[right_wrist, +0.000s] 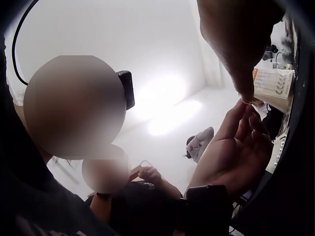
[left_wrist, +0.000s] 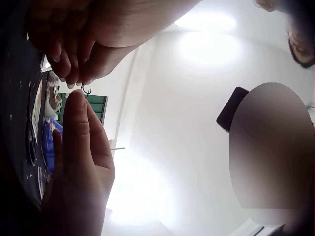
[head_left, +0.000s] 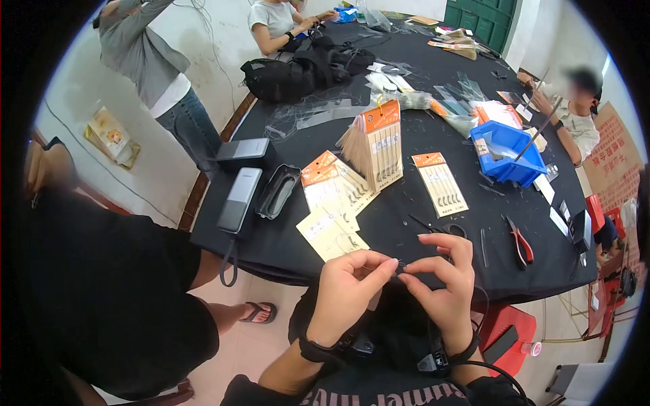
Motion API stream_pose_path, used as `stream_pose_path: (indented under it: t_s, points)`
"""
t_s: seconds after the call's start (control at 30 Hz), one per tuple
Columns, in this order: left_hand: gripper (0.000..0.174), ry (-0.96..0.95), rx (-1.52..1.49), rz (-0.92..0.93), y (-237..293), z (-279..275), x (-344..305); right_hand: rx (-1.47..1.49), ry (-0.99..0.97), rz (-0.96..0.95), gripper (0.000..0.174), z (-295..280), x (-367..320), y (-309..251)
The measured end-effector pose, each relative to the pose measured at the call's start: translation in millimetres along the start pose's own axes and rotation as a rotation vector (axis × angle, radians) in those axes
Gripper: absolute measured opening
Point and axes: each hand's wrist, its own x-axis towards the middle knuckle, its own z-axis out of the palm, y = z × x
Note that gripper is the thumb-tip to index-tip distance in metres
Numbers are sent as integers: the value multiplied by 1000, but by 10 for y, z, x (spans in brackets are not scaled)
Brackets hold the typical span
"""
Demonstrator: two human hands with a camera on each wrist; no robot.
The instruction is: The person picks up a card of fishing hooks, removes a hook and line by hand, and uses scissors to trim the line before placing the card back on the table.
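In front of my chest at the table's near edge, both hands meet at a small dark fish hook [left_wrist: 86,90]. My left hand [head_left: 355,287] pinches it between thumb and forefinger. My right hand [head_left: 443,277] has its thumb and forefinger tips at the hook too, with its other fingers raised and bent. In the left wrist view the hook's curved bends stick out between the fingertips of both hands. Just beyond lie a pale card [head_left: 328,233] and orange-topped hook cards [head_left: 332,179]. One more hook card [head_left: 440,186] lies flat to the right.
A thick bundle of hook cards [head_left: 382,145] stands upright mid-table. Scissors [head_left: 453,231] and red-handled pliers [head_left: 521,247] lie to the right, a blue basket [head_left: 508,152] behind them. At left are a power bank [head_left: 240,199] and a dark case [head_left: 279,191]. Other people are around the table.
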Motion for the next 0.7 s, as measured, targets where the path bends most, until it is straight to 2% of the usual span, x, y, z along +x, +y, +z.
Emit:
stream_pose_path:
  t_s: [0.1,0.5,0.7]
  points:
    - [17,-7,-32,-3,-10,0,2,8,38,52,21,0,2,-28]
    - [18,-13,-73,-18,-21,9,9,40,9,25,21,7,-5,12]
    - [18,-36,-91,-26,-37,6,19,169,-13,113,14,-8,-2,27]
